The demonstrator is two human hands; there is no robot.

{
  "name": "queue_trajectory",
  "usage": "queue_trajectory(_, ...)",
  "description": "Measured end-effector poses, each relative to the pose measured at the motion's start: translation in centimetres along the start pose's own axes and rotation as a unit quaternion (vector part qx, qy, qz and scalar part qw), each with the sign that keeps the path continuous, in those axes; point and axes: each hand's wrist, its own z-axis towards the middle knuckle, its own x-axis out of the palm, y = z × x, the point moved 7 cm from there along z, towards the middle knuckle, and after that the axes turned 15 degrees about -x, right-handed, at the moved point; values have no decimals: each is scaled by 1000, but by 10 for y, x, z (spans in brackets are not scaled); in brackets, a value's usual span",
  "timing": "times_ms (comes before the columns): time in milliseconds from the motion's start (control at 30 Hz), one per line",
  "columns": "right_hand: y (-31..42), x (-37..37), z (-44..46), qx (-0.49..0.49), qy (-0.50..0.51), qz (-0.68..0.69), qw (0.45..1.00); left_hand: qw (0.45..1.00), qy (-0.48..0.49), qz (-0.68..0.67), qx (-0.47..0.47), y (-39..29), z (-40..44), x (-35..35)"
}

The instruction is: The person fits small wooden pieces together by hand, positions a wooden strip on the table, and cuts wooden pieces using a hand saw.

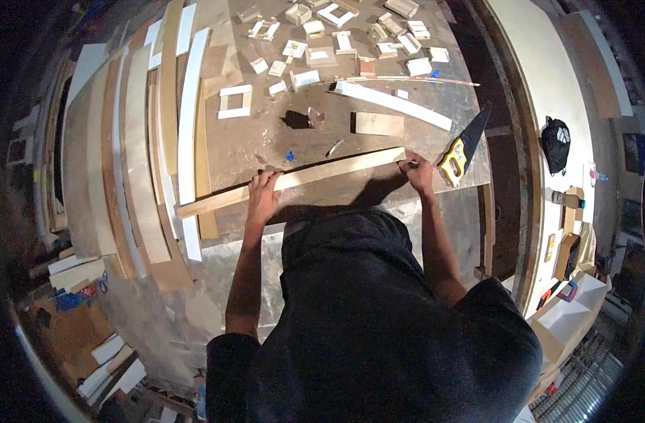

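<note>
A long pale wooden strip [336, 168] lies slantwise across the near part of the worktable, its right end farther from me. My left hand [263, 196] is closed over the strip left of its middle, fingers on the far edge. At the right end, my right hand [418, 174] pinches the near corner; its fingertips are partly in shadow. A hand saw [463, 149] with a yellow and black handle rests just right of that hand. Beyond the strip are a short wooden block [379, 124], a white strip [394, 106] and a small blue piece [289, 156].
Long boards [140, 155] are laid side by side along the left of the worktable [266, 134]. Several small wooden frames and boxes [322, 56] cover its far end. On the right, a pale surface [541, 84] carries a black cap-like item [555, 144].
</note>
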Motion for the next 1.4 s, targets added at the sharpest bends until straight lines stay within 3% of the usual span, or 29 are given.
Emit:
queue_trajectory(167, -21, -2, -14, 50, -62, 39, 996, 1000, 11, -16, 20, -3, 4, -2)
queue_trajectory(267, -51, 2, -25, 37, -53, -15, 998, 1000, 16, -3, 15, -4, 8, 6)
queue_trajectory(300, -75, 6, -34, 37, -78, 46, 995, 1000, 13, -13, 23, -6, 8, 6)
queue_trajectory(333, -74, 8, -39, 90, -68, 59, 992, 999, 10, -22, 31, -6, 8, 7)
queue_trajectory(400, -49, 1, -38, 8, -83, -61, 995, 999, 1, -30, 36, -3, 11, 7)
queue_trajectory(533, -26, 2, -37, -23, -54, -156, 986, 999, -5, -23, 49, -6, 11, 3)
queue_trajectory(600, -33, 6, -42, 83, -96, 8, 992, 999, -10, -12, 50, -8, 13, 1)
queue_trajectory(633, -33, 5, -44, 86, -97, 6, 992, 999, 2, -20, 44, -6, 13, 1)
queue_trajectory(700, -36, 12, -43, 102, -89, 94, 986, 999, 14, -26, 35, -5, 13, 0)
queue_trajectory(900, -15, 9, -27, 127, -38, 103, 986, 1000, 10, -8, 19, 7, 17, 2)
queue_trajectory(1133, -45, 6, -7, 149, 10, 116, 982, 1000, 25, 0, -4, 9, 17, -1)
queue_trajectory(1200, -56, 5, 4, 108, 69, 103, 986, 999, 33, -2, -13, 7, 22, 3)
queue_trajectory(1400, -83, -19, 2, 74, 90, 50, 992, 999, 52, -5, 1, -14, 31, 25)
